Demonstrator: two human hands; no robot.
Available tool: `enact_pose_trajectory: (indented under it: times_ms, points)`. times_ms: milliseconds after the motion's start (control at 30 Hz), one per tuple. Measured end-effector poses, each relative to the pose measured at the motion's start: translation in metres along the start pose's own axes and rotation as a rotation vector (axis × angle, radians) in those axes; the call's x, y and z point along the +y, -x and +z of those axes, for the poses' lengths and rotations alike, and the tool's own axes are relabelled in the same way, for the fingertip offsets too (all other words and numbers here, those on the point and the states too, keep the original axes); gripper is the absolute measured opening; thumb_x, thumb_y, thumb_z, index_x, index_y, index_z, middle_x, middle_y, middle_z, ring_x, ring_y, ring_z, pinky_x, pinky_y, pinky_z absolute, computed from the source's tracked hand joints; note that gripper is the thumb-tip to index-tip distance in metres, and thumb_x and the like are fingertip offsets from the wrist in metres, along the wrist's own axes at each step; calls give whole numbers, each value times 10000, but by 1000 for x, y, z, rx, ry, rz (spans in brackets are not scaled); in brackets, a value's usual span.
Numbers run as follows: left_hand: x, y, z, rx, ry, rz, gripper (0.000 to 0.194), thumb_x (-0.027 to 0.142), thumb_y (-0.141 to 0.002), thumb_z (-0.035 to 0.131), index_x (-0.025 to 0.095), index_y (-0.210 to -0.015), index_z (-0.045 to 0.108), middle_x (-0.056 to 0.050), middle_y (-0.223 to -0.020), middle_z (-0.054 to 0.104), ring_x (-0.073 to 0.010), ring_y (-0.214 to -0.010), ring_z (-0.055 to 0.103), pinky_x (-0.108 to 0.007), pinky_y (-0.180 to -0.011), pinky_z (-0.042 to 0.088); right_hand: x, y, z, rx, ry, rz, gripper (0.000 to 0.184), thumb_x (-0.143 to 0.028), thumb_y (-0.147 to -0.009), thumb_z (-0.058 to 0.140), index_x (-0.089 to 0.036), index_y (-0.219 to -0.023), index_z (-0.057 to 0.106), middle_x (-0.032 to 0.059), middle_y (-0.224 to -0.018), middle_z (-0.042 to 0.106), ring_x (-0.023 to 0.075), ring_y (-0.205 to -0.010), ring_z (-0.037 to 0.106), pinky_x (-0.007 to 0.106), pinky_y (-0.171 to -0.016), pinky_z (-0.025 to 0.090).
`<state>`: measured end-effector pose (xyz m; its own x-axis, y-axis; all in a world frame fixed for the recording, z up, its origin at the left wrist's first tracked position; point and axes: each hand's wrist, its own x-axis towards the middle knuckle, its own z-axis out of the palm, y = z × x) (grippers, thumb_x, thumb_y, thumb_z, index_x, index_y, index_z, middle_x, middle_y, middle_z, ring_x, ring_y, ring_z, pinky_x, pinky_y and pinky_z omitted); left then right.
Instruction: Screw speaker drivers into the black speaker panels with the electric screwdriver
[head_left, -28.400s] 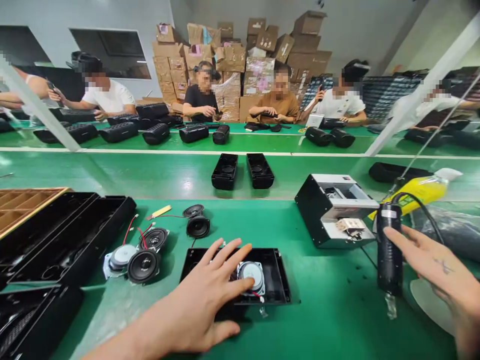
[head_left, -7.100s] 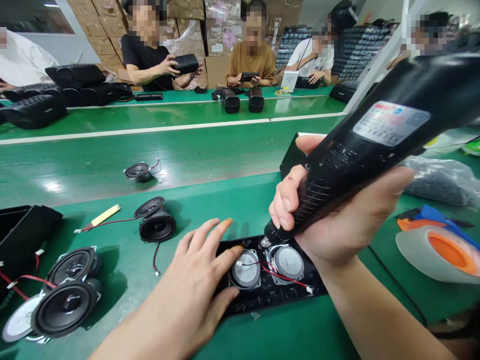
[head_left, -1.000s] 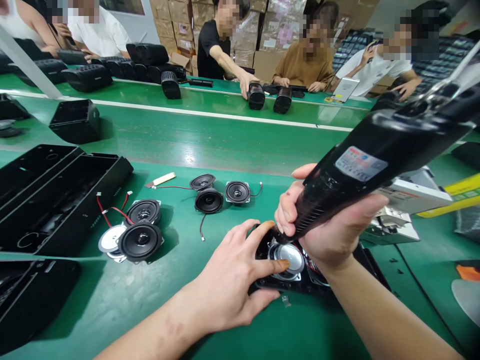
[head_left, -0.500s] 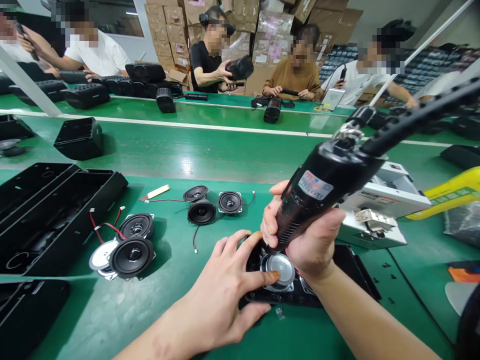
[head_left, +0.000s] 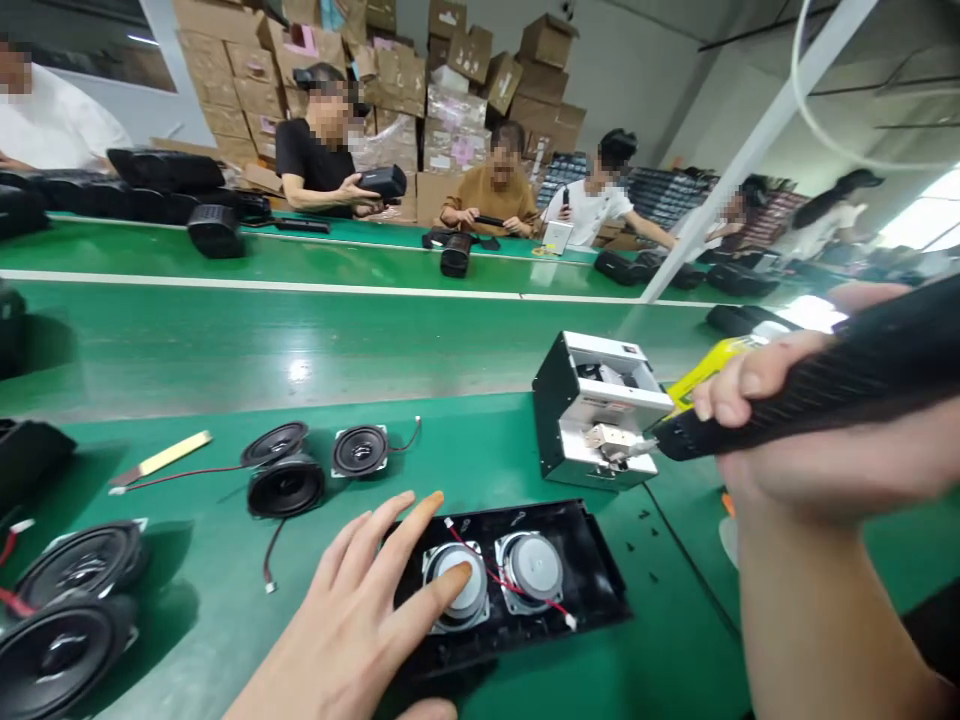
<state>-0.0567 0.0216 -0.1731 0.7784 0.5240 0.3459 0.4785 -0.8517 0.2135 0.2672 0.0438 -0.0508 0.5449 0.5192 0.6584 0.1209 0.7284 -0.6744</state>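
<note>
In my head view, my left hand spreads over the left end of the black housing on the green bench, likely steadying it. Well apart, my right hand clamps the driver beyond the housing's right end, presumably angled to meet the boxy machine.

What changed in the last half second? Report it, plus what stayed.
The right hand, still gripping the black electric screwdriver, has swung it from the black housing rightward to the metal block on the white-and-black machine. The left hand stays on the left speaker in the housing.
</note>
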Motion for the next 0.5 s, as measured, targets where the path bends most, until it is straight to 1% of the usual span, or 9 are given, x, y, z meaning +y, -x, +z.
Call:
enact_pose_trajectory:
  times_ms: [33,67,133,233,300,333,400,467,500]
  points:
    - [1,-7,0,1,-11,40,649,482,-938,726,333,-1530,507,-143,-1726,284,-468,-1510,362,-680,-1097,484,5,-3,-4,15,42,-55,675,-884,-726,675,-241,-932,687,-32,-512,473,165,-391,430,284,-318,296]
    - [4,-14,1,-8,-16,77,650,558,-947,699,328,-1526,516,-145,-1702,343,-458,-1496,394,-666,-1110,477,11,-5,-7,19,76,-79,686,-884,-762,637,-225,-950,671,-26,-524,478,167,-391,423,290,-321,299]
    - [10,-29,5,-24,-17,109,653,636,-943,674,322,-1502,550,-139,-1649,443,-433,-1475,438,-642,-1148,447,23,-5,-11,31,105,-64,710,-905,-796,569,-218,-963,629,-26,-537,480,162,-385,408,286,-324,299]
    - [20,-48,18,-37,-8,136,659,666,-916,698,300,-1454,597,-144,-1613,493,-418,-1474,447,-651,-1208,363,37,-1,-16,9,112,-18,736,-937,-794,538,-225,-973,588,-41,-540,479,152,-376,404,268,-328,316]
    - [25,-58,27,-29,7,162,646,672,-905,707,275,-1409,633,-163,-1611,490,-435,-1476,443,-696,-1218,314,42,1,-20,-8,92,4,739,-939,-809,520,-223,-980,582,-48,-545,474,146,-375,406,258,-330,326]
    - [28,-63,30,-45,17,173,652,674,-890,720,260,-1388,647,-179,-1609,489,-453,-1473,444,-726,-1207,307,43,1,-22,-18,81,6,737,-936,-816,517,-221,-984,583,-48,-548,474,144,-375,407,255,-330,325]
    - [33,-72,31,-138,23,141,683,636,-828,802,232,-1361,665,-216,-1611,476,-492,-1473,437,-785,-1174,313,44,2,-25,-31,70,-5,731,-926,-831,519,-219,-1002,591,-46,-551,479,147,-373,413,256,-326,328]
    - [37,-79,27,-274,21,88,739,546,-753,894,214,-1371,663,-248,-1625,443,-524,-1487,408,-830,-1147,313,42,3,-26,-38,66,-4,744,-926,-832,520,-216,-1035,608,-39,-549,486,156,-370,418,269,-318,334]
    - [38,-80,24,-320,23,66,766,498,-726,922,213,-1384,655,-257,-1635,421,-535,-1496,388,-845,-1140,306,41,4,-26,-35,65,1,758,-928,-826,529,-212,-1055,620,-34,-550,493,161,-370,423,277,-315,340]
